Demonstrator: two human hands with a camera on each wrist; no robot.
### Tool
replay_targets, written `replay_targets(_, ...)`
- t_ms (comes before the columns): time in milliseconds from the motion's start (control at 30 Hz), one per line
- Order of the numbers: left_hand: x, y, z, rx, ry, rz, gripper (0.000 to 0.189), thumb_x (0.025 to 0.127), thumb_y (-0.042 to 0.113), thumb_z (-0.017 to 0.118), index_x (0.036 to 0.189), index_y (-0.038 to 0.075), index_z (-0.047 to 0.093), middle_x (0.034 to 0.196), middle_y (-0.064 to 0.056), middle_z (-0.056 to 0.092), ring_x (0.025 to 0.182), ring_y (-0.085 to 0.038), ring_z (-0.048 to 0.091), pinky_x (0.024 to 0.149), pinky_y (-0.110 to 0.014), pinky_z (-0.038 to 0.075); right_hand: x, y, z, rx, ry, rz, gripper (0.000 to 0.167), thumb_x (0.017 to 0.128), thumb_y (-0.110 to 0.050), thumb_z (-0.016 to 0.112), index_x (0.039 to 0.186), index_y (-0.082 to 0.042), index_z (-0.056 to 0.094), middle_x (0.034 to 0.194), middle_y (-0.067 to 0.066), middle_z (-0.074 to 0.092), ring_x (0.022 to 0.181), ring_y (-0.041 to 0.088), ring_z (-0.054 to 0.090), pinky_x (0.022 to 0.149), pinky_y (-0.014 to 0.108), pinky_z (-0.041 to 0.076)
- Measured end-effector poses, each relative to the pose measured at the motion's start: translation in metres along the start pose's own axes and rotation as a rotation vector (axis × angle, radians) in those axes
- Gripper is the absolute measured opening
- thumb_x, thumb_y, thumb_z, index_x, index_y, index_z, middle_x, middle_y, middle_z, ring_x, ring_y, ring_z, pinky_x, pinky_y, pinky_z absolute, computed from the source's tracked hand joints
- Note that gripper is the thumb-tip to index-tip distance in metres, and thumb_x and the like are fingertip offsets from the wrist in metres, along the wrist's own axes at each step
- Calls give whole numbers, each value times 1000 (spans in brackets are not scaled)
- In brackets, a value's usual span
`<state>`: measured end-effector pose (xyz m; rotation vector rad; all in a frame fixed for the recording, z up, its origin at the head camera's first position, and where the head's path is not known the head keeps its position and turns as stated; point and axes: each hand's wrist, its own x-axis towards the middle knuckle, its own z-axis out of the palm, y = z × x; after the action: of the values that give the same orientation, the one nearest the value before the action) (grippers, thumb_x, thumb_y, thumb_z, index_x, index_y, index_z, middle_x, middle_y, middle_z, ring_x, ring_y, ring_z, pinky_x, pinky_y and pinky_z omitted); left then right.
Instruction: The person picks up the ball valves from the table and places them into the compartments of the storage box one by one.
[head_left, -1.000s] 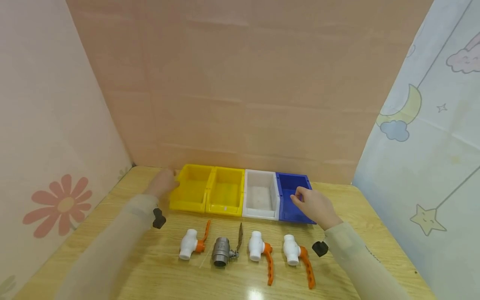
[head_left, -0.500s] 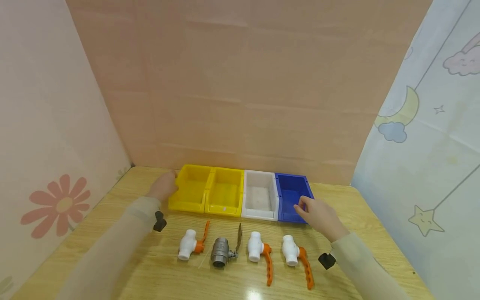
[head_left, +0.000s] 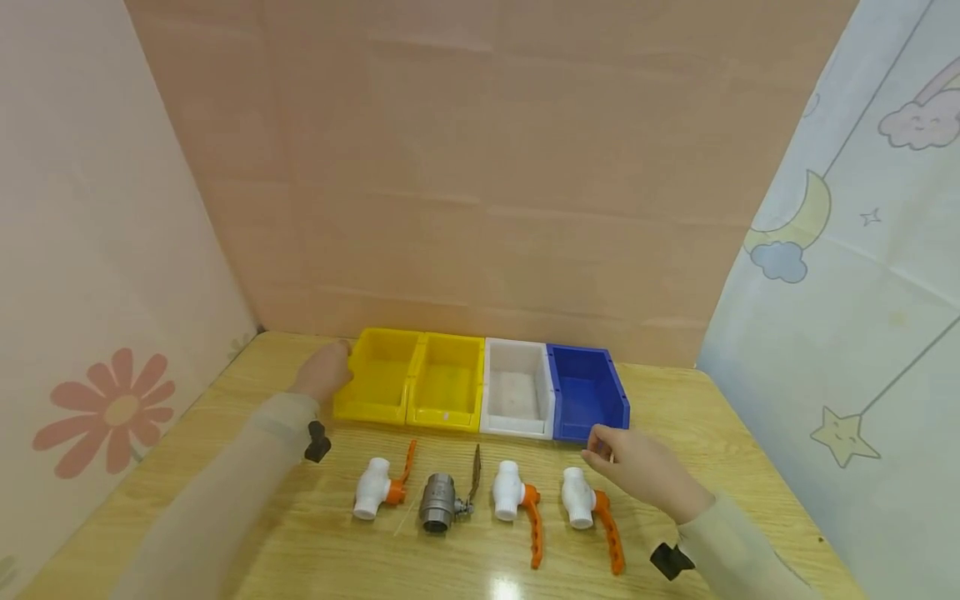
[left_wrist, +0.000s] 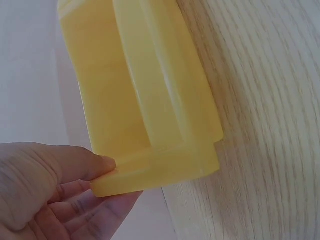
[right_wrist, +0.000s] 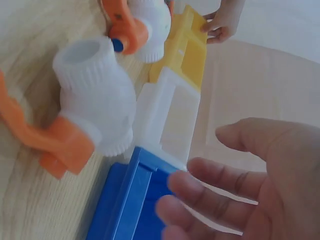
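At the left end of a row of bins, my left hand [head_left: 324, 372] pinches the side wall of a yellow storage bin [head_left: 367, 412]. In the left wrist view the thumb [left_wrist: 102, 164] lies inside that wall and the fingers [left_wrist: 107, 215] outside it. My right hand [head_left: 647, 467] hovers in front of the blue bin [head_left: 588, 400], its fingers loosely bent and holding nothing. Nearest to it is a white plastic ball valve [head_left: 577, 498] with an orange lever, lying on the table. In the right wrist view this valve [right_wrist: 97, 95] shows large beside the blue bin.
Between the end bins stand a second yellow bin [head_left: 450, 375] and a white bin [head_left: 517, 392]. In front lie a metal ball valve [head_left: 438, 502] and two more white valves, one left [head_left: 372, 490] and one right [head_left: 507, 492] of it. Cloth-covered walls enclose the wooden table [head_left: 315, 533].
My right hand has drawn back from over the blue bin toward the front of the table. The left hand stays on the yellow bin's wall. The view has shifted slightly.
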<state>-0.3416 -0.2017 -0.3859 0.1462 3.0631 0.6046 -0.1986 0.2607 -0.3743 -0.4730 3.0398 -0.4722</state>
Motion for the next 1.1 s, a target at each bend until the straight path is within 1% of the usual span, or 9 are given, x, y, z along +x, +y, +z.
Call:
replay_targets(67, 1, 0, 0, 0, 2, 4, 41, 90, 1, 60, 126, -12, 48, 122, -30, 58, 110, -42, 58, 89, -51, 49, -3, -4, 0, 35, -41, 2, 9, 93, -33, 61, 91, -24, 61, 76, -13, 58, 58, 6, 48, 53, 25, 41)
replay_targets(133, 2, -1, 0, 7, 4, 3, 40, 89, 1, 60, 126, -12, 49, 121, -29, 58, 109, -42, 58, 89, -51, 49, -5, -7, 2, 68, -76, 14, 14, 93, -36, 62, 96, -22, 63, 84, -10, 61, 66, 6, 53, 58, 26, 45)
replay_targets(267, 3, -1, 1, 37, 11, 10, 40, 88, 1, 62, 124, -11, 51, 119, -28, 60, 107, -41, 59, 89, -51, 50, -9, -14, 7, 114, -117, 67, 36, 90, -43, 65, 113, -16, 62, 106, -2, 65, 90, 15, 61, 75, 38, 52)
replay_targets(367, 4, -1, 1, 51, 12, 13, 40, 88, 1, 63, 124, -12, 51, 119, -29, 60, 107, -41, 60, 89, -51, 50, -10, -17, 12, 123, -127, 81, 55, 86, -47, 67, 127, -12, 57, 125, 6, 61, 110, 26, 60, 89, 49, 50)
replay_targets(500, 1, 1, -1, 55, 17, 15, 39, 87, 0, 62, 123, -12, 52, 119, -28, 60, 108, -42, 60, 89, -51, 50, -10, -19, 21, 96, -137, 67, 74, 81, -50, 72, 138, -9, 48, 139, 15, 52, 122, 35, 54, 96, 55, 45)
replay_targets(633, -2, 4, -3, 63, 27, 22, 36, 86, -1, 62, 120, -11, 54, 115, -27, 62, 104, -40, 61, 87, -49, 51, -10, -17, 32, 61, -146, 49, 83, 77, -49, 77, 141, -8, 45, 140, 18, 50, 123, 37, 52, 96, 56, 44)
replay_targets(833, -2, 4, -1, 48, 22, 37, 36, 87, -3, 59, 122, -12, 52, 117, -29, 61, 106, -41, 60, 90, -50, 49, -14, -12, 42, 39, -166, 39, 89, 71, -49, 81, 141, -7, 45, 136, 20, 52, 117, 37, 55, 85, 55, 50)
replay_targets(967, 0, 4, 0, 63, 29, 43, 35, 87, -2, 59, 121, -12, 52, 115, -28, 61, 104, -40, 60, 89, -50, 50, -14, -10, 44, 42, -197, 60, 93, 71, -50, 80, 144, -7, 41, 138, 20, 51, 119, 39, 54, 89, 57, 48)
replay_targets(1100, -1, 4, 0, 68, 34, 37, 34, 87, -3, 60, 119, -11, 53, 113, -27, 62, 103, -39, 61, 88, -50, 50, -12, -9, 45, 44, -205, 81, 93, 72, -47, 81, 145, -8, 40, 138, 20, 51, 120, 39, 53, 91, 59, 46)
